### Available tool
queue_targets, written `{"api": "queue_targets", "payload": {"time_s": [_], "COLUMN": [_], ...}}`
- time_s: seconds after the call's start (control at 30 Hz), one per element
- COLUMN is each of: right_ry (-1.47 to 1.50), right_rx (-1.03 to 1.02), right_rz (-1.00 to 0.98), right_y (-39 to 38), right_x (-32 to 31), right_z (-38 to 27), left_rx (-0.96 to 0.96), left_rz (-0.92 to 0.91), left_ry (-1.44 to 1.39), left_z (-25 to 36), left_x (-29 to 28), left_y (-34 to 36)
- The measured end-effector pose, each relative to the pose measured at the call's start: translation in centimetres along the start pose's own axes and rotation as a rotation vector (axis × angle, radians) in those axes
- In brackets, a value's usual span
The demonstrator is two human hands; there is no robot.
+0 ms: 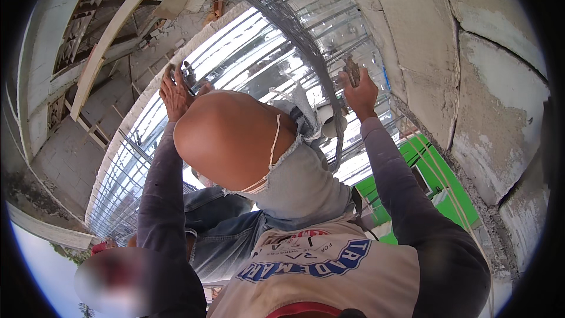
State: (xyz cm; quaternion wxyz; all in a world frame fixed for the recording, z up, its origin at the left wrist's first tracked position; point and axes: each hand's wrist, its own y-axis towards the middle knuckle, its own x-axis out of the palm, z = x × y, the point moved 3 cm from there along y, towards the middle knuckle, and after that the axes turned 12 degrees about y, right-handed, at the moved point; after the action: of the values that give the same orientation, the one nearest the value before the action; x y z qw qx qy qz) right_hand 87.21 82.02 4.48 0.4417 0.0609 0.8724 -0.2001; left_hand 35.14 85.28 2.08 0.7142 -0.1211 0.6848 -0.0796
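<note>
right hand (360,89): clenched round rusty tool (352,72) | left hand (175,95): over metal decking (235,65), grip: can't tell | wire bundle (309,47): between hands

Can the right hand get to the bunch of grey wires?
Probably yes. The wires run close beside the right hand, and nothing big seems to block them. But that hand already holds a tool, so grabbing might be awkward.

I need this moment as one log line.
left hand: over shiny metal sheet | right hand: holding rusty tool | grey wire bundle: between hands
</note>
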Motion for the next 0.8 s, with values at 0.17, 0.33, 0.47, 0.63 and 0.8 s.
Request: {"api": "queue_targets", "payload": {"time_s": [0.17, 0.33, 0.47, 0.63, 0.8], "right_ry": [-0.036, -0.064, -0.133, -0.106, -0.137], "right_rx": [0.005, 0.068, 0.101, 0.084, 0.106], "right_rz": [-0.001, -0.031, -0.041, -0.123, -0.240], "right_y": [0.0, -0.1, 0.0, 1.0, 2.2], "right_x": [0.3, 0.3, 0.2, -0.5, -1.1], "right_z": [0.2, 0.7, -0.3, -0.8, -1.5], "left_rx": [-0.020, -0.022, 0.014, 0.048, 0.069], "left_rz": [0.119, 0.102, 0.149, 0.208, 0.246], "left_ry": [-0.055, -0.097, -0.123, -0.156, -0.136], "left_z": [0.7, -0.2, -0.7, -1.4, -1.7], "left_x": [0.5, 2.0, 2.4, 3.3, 3.9], "left_y": [-0.2, 0.3, 0.0, 0.2, 0.1]}}
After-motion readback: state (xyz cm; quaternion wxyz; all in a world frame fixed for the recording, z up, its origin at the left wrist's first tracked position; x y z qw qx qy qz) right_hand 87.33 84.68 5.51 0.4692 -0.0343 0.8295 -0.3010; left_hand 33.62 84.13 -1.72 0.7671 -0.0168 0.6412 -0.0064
